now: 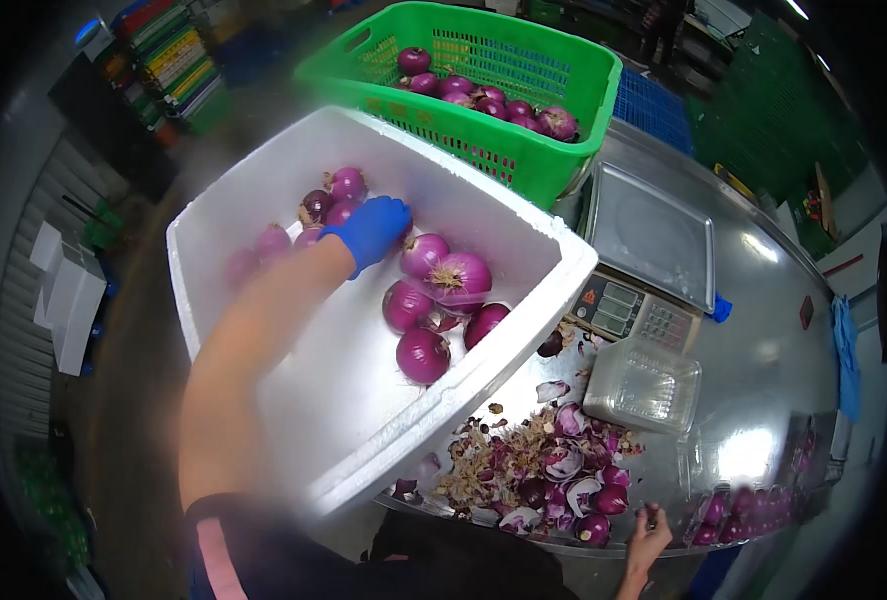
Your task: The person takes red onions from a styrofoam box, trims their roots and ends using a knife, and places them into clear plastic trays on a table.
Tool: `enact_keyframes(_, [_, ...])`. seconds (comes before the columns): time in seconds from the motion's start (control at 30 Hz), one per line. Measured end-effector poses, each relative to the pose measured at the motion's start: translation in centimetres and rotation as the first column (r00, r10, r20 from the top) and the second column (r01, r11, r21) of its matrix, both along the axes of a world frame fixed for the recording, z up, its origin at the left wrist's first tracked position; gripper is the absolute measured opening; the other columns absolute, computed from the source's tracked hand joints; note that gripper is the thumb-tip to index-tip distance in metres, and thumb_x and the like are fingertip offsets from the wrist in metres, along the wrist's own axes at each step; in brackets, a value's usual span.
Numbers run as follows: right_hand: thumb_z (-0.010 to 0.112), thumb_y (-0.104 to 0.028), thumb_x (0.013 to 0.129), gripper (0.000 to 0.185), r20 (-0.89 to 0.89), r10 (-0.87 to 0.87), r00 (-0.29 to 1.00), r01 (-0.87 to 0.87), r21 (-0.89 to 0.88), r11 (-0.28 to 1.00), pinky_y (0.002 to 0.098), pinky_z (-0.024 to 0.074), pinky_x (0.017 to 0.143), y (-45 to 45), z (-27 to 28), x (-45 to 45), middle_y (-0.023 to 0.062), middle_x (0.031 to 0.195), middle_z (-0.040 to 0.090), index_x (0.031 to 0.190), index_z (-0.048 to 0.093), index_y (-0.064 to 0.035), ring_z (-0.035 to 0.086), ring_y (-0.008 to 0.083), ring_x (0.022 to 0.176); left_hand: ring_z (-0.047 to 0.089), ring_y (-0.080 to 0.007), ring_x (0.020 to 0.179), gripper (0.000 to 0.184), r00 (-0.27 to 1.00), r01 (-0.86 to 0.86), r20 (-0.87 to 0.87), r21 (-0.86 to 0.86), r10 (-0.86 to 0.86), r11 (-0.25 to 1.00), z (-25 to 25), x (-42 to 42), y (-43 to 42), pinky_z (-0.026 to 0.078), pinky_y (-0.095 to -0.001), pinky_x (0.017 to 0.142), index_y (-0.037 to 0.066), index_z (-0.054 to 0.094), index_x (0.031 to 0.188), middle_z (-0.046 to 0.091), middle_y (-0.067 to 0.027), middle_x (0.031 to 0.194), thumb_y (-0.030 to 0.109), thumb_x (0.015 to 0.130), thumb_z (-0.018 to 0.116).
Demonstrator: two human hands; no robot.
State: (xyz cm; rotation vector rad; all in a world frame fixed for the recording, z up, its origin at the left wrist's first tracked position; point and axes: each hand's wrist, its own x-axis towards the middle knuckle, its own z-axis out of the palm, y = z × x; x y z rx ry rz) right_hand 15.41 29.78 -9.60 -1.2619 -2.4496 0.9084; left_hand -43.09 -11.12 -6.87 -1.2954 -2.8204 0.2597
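My left hand point(371, 236), in a blue glove, reaches into a white foam box point(313, 400). Its fingers curl down over a red onion point(407, 224), most of which the glove hides. Other red onions point(460, 282) lie around it on the box floor, some with dry root ends. At the table's near edge, my bare right hand point(647, 540) is closed around a small dark thing, too hidden to name. Just left of that hand is a heap of onion skins and trimmings point(523, 455), with a few red onions point(592, 529) at its edge.
Behind the box stands a green crate point(523, 165) with several red onions. To the right are a scale point(623, 310) with a metal tray point(653, 235) and a clear plastic container point(643, 385). Wrapped onions point(753, 510) line the metal table's point(763, 340) near right edge.
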Motion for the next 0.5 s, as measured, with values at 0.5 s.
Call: enact_keyframes(0.5, [0.068,-0.006,0.087,0.021,0.018,0.243,0.97,-0.234,-0.214,0.948,0.0332,0.053,0.077,-5.6,2.8,-6.5,0.0169,0.086,0.072,0.104,0.068,0.0051,0.07,0.0209,0.08,0.055,-0.0329,0.108,0.051,0.954,-0.035,-0.298,-0.043,0.02,0.998,0.0,3.0,-0.6,0.045,-0.0439,0.085,0.002,0.054,0.122,0.054,-0.0184,0.122,0.017,0.075,0.066])
